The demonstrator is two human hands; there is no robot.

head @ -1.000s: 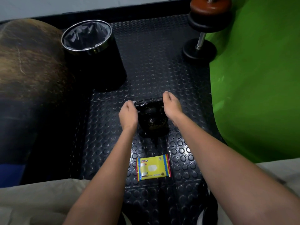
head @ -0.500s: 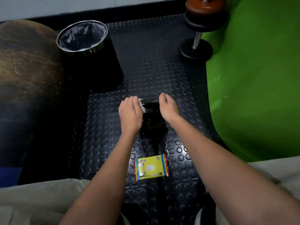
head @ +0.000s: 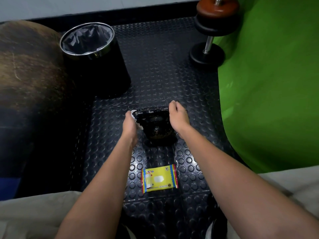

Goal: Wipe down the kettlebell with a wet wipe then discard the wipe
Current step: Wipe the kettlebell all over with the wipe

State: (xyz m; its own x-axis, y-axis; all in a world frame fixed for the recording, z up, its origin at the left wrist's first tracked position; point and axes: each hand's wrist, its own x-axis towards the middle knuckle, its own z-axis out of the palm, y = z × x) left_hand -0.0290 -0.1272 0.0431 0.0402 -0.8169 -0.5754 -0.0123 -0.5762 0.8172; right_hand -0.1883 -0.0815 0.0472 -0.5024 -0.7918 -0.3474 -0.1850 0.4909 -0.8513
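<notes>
A black kettlebell [head: 156, 125] stands on the studded rubber floor at the middle of the view, its surface glistening. My left hand [head: 129, 124] holds a white wet wipe [head: 136, 119] against the kettlebell's left side; only the wipe's edges show past my fingers. My right hand [head: 177, 116] grips the right end of the kettlebell's handle. A black bin [head: 89, 54] with a chrome rim and a grey liner stands at the back left, open at the top.
A yellow pack of wet wipes [head: 159, 178] lies on the floor near me. A dumbbell [head: 209, 31] stands at the back right beside a green backdrop [head: 269, 83]. A large brown ball [head: 29, 75] fills the left side.
My left hand has turned and slid from the top of the kettlebell down onto its left side with the wipe. My right hand has stayed on the handle.
</notes>
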